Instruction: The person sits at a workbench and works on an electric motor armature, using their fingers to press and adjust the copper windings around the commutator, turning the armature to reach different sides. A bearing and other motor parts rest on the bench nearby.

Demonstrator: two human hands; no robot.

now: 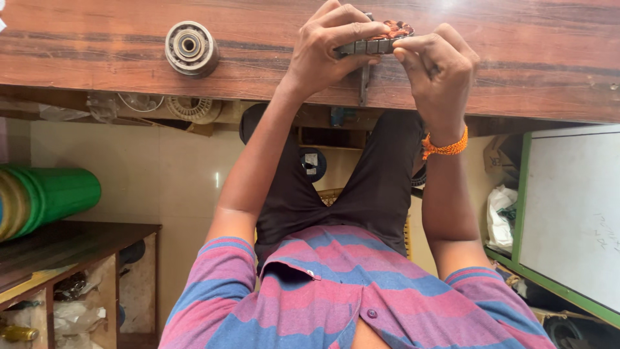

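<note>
Hands meet over a wooden bench: left hand [332,45] and right hand [439,64] pinch a round grey metal stator with copper windings [381,39] between closed fingers, edge-on, long axis spanning both; a grey ribbed metal pulley [190,47] lies well apart.

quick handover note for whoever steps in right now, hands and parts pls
Left hand: gripping the left end of a ribbed metal motor part with copper windings on top.
Right hand: pinching its right end, orange thread band on the wrist.
The part is held at the wooden table.
A round metal bearing piece lies untouched on the table, apart from the hands.
Done or left: cannot tell from this view.
</note>
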